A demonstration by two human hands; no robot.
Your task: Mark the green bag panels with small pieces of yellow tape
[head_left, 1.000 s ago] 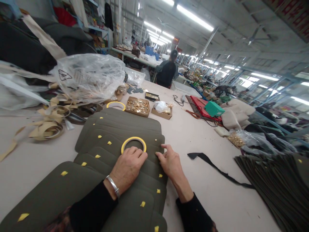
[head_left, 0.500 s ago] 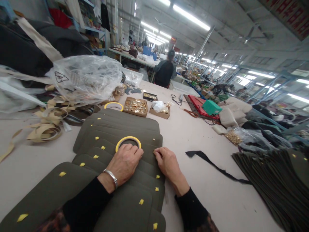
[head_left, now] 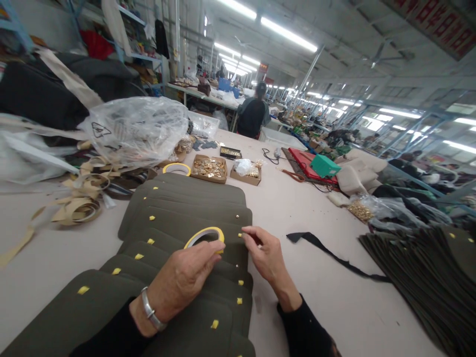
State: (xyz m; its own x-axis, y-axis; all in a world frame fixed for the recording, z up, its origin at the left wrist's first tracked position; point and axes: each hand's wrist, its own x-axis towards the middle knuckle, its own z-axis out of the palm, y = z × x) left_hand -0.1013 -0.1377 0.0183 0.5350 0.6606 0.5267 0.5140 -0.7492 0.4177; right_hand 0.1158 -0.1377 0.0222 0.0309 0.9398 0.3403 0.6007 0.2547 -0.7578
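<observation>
My left hand [head_left: 186, 277], with a silver bangle at the wrist, is closed on a roll of yellow tape [head_left: 208, 232], tilted up over a stack of dark olive panels [head_left: 178, 203]. The panels overlap in steps, with small yellow tape pieces along both sides. My right hand [head_left: 266, 253] is at the right edge of one panel, thumb and forefinger brought together beside a small yellow tape piece [head_left: 240, 235]. Whether something is between those fingertips cannot be made out. A small metal stud [head_left: 237, 216] shows on the panel just above.
Behind the panels are another tape roll [head_left: 176, 169], a box of gold metal parts [head_left: 208, 168] and a smaller box [head_left: 245, 171]. A black strip [head_left: 330, 253] and more stacked panels [head_left: 412, 277] lie right. A plastic bag [head_left: 137, 129] stands left. A person [head_left: 255, 114] sits beyond.
My left hand has moved toward me and lifted the tape roll to a tilt. My right hand has shifted slightly right, revealing a yellow tape piece at the panel's edge.
</observation>
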